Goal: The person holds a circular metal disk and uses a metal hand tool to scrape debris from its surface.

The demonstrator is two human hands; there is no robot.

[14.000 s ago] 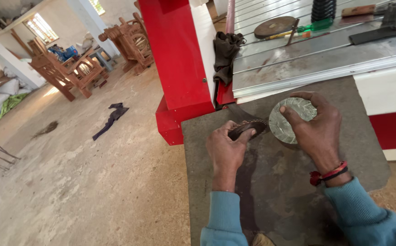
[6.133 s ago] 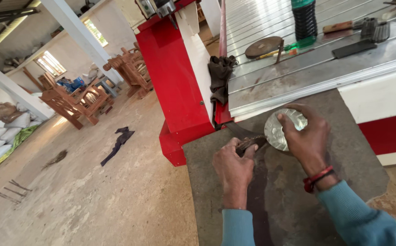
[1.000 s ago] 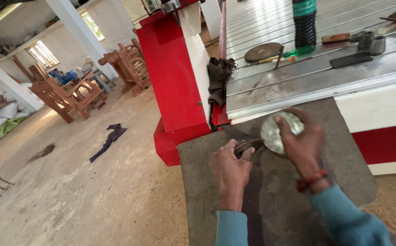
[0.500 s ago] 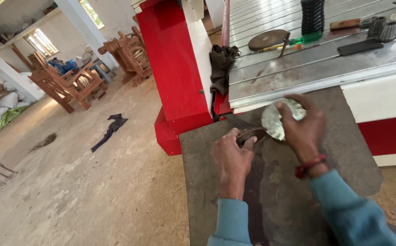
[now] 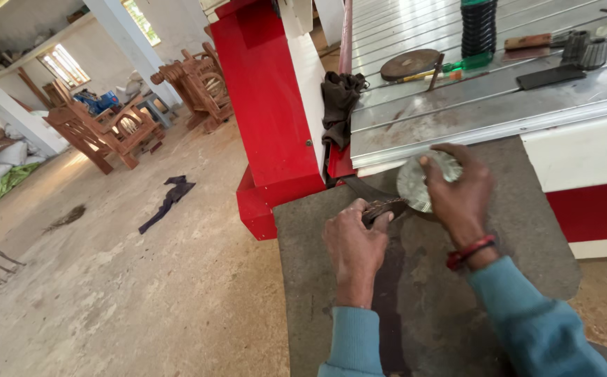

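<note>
My left hand [image 5: 354, 246] is closed around a small dark tool [image 5: 381, 207] with a worn handle, its blade lying on a grey slab [image 5: 422, 293]. My right hand [image 5: 461, 193] presses a round grey stone disc [image 5: 423, 180] down against the blade tip. Both hands rest low on the slab, close together. A red thread band circles my right wrist, and both arms wear blue sleeves.
A red machine frame [image 5: 268, 105] with a ribbed metal bed [image 5: 471, 91] stands behind the slab. On the bed lie a round disc [image 5: 409, 64], a black ribbed bottle [image 5: 478, 29], a brush [image 5: 582, 47] and a dark rag [image 5: 338, 105]. Wooden chairs [image 5: 108, 129] stand far left.
The view has shifted slightly. My hands stay on the tool and the stone disc, with small movements of the disc against the blade.
</note>
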